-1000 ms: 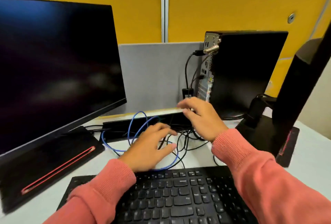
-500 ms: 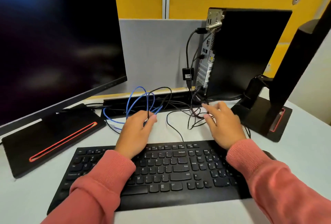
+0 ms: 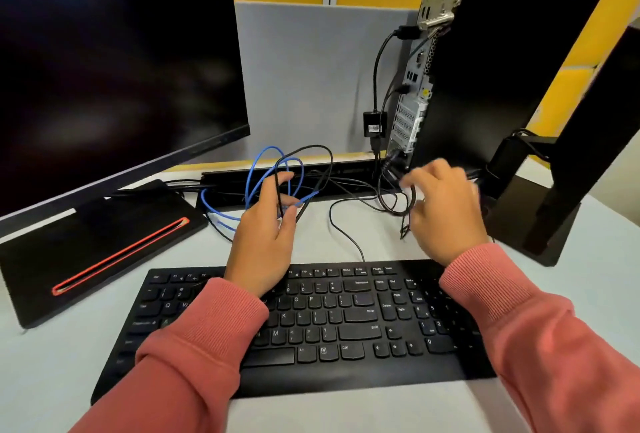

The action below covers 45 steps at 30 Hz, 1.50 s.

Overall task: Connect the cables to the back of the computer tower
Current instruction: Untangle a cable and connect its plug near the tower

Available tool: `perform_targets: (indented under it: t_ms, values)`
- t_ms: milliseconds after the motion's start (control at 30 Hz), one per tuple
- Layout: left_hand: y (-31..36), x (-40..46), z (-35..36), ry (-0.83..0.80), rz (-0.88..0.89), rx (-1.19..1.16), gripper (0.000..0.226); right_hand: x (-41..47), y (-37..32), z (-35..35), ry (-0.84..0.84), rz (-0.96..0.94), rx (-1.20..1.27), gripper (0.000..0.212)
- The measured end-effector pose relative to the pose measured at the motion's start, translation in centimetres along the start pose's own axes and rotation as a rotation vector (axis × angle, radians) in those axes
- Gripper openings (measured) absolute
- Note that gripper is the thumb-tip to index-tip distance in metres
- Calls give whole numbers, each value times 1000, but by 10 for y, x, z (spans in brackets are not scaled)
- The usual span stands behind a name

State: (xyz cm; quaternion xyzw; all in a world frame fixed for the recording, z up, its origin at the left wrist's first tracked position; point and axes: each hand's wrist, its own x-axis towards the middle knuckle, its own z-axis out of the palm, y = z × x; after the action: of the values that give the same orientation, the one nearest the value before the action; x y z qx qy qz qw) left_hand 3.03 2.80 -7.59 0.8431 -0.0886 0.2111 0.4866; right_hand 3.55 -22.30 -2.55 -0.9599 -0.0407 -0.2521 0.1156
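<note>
The black computer tower [image 3: 491,79] stands upright at the back right, its metal rear panel [image 3: 414,100] facing left with a few black cables plugged in. My left hand [image 3: 268,224] is above the keyboard's far edge, fingers closed around a black cable [image 3: 320,173] and loops of a blue cable [image 3: 258,173]. My right hand [image 3: 445,211], blurred, is just below the tower's rear, its fingers curled on a coil of black cable [image 3: 391,200].
A black keyboard [image 3: 311,325] lies across the near desk. A large dark monitor [image 3: 110,62] on a black base [image 3: 97,242] fills the left. A second monitor stand [image 3: 554,190] rises at right. A black cable tray [image 3: 287,179] and grey partition [image 3: 311,76] run behind.
Both hands drew back from the cable tangle toward the keyboard, then lifted cables: the left raised blue and black loops, the right gathered a black coil near the tower.
</note>
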Motion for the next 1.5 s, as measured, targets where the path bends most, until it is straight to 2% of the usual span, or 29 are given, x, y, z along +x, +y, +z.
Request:
perform_targets:
  t_ms: [67,133,233,300,367,433,500,667,800,1000,1167,1300,1433,1500]
  values:
    - [2,0,0,29,1,-13,57,4,-23,-4,66,-151,194,38]
    - [3,1,0,66,11,-40,74,11,-41,4,-90,-202,273,32]
    - [5,0,-2,132,37,-68,94,19,-52,32,-455,0,207,37]
    - [5,0,-3,163,71,-65,94,19,-47,50,-522,80,75,42]
    - [3,2,-5,191,132,-3,85,17,-41,61,-505,84,-22,39]
    - [1,5,-4,218,201,69,71,11,-36,63,-397,60,-31,23]
    - [0,8,-4,234,224,103,63,6,-32,60,-325,39,69,18]
    - [0,9,-3,189,231,70,51,-7,-31,41,-210,38,530,18]
    - [1,8,-6,131,196,35,48,-10,-32,41,-176,77,637,17]
    - [5,3,-8,83,183,55,46,-9,-20,58,-161,202,665,11]
    - [10,0,-8,92,361,154,53,-13,-21,58,-174,202,602,10]
    - [26,-3,-6,18,496,144,57,-13,-21,55,-194,243,718,13]
    - [56,1,-2,33,632,122,31,-12,-21,51,-265,248,734,14]
    - [66,6,5,-64,690,129,24,-13,-23,49,-311,237,618,9]
